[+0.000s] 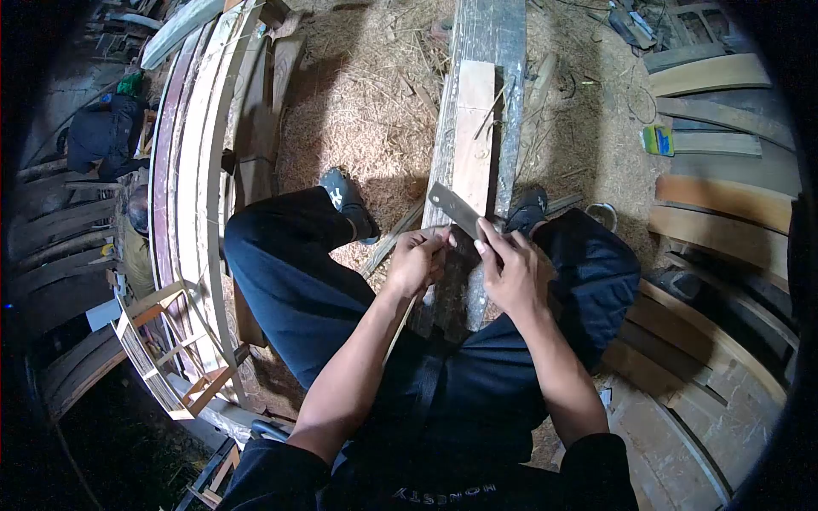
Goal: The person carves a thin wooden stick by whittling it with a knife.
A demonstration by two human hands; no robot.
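Observation:
My right hand (517, 271) is closed on a knife (456, 209) with a broad, cleaver-like blade and a hole near its far end. The blade points away to the upper left, and its handle is hidden in my grip. Close beside it, my left hand (415, 262) is closed, fingertips near the blade's edge. A thin pale strip (395, 337) runs down from the left hand toward my lap. Below both hands lies a worn bench plank (490, 25), which I sit astride. On the plank rests a lighter flat board (475, 128) with a thin curled sliver (491, 111) on it.
Wood shavings (358, 111) cover the floor. Long timbers (200, 162) line the left side, with a small slatted wooden frame (175, 353) against them. Boards (724, 200) are stacked at right, near a yellow-green packet (658, 140). A person (136, 243) is partly visible at far left.

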